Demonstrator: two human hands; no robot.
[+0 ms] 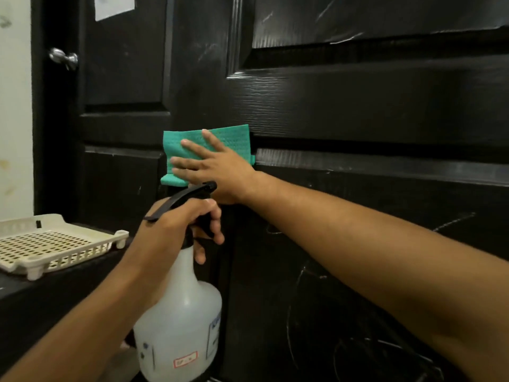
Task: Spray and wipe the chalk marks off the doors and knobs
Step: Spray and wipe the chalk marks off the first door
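Setting: black panelled door [358, 106] with chalk marks [303, 285].
Left hand [176, 227]: grips one spray bottle [181, 321] nearest the camera.
Right hand [217, 172]: flat fingers press one green cloth [228, 139] against door.
Counter [41, 293]: one cream tray [55, 244].
Far: one silver knob [63, 58].

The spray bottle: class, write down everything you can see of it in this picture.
The spray bottle has a translucent white plastic body with a rounded shoulder and a narrow neck, topped by a black trigger head whose nozzle points at the black door. It is held upright in the lower middle of the view. A red-bordered sticker sits low on its front, and a blue-edged label on its side is too blurred to read. The left hand grips the neck, with fingers curled round the trigger. Its base is out of view.
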